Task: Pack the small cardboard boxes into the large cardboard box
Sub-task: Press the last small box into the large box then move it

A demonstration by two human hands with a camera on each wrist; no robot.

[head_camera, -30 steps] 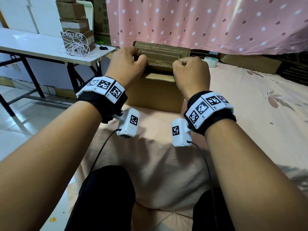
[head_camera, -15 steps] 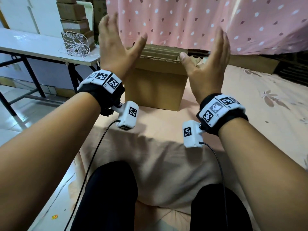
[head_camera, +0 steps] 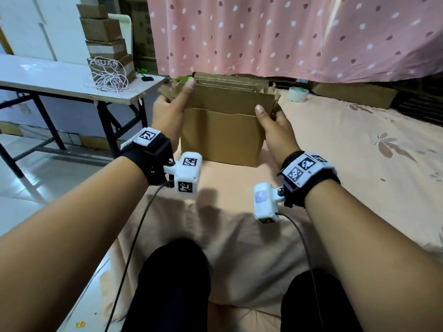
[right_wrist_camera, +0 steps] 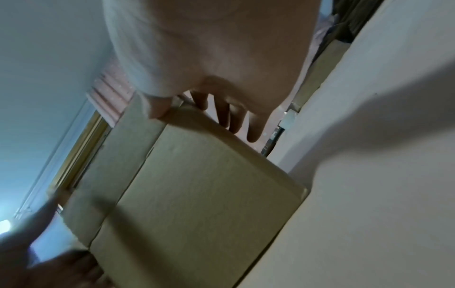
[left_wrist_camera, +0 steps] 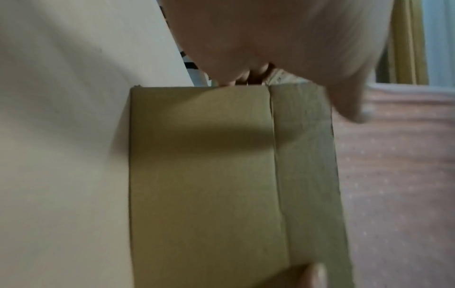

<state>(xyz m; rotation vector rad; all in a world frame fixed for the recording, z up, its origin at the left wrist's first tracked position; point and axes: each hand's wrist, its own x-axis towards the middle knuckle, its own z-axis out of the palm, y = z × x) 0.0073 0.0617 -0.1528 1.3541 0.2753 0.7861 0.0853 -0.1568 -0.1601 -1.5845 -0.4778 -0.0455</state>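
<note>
The large cardboard box (head_camera: 220,135) stands open on the bed in front of me. Flattened small cardboard boxes (head_camera: 227,81) stand on edge inside it, only their top edges showing. My left hand (head_camera: 176,97) holds the box's left top corner, thumb stretched along the front flap and fingers curled behind the side flap. My right hand (head_camera: 269,113) grips the right top corner, thumb on the front face and fingers down the side. The left wrist view shows the box (left_wrist_camera: 204,165) under my palm (left_wrist_camera: 270,39). The right wrist view shows the box (right_wrist_camera: 202,185) with my fingers (right_wrist_camera: 236,117) at its edge.
A white table (head_camera: 60,77) at the left carries a tangle of white cord (head_camera: 107,77) and stacked cardboard boxes (head_camera: 105,37). A tape roll (head_camera: 298,94) and a flat cardboard box (head_camera: 352,94) lie behind on the bed (head_camera: 359,164). A pink dotted curtain (head_camera: 287,32) hangs at the back.
A second ago both fists pressed down on the box's contents. They then lifted with fingers spread, and now they have come down onto the box's left and right top corners.
</note>
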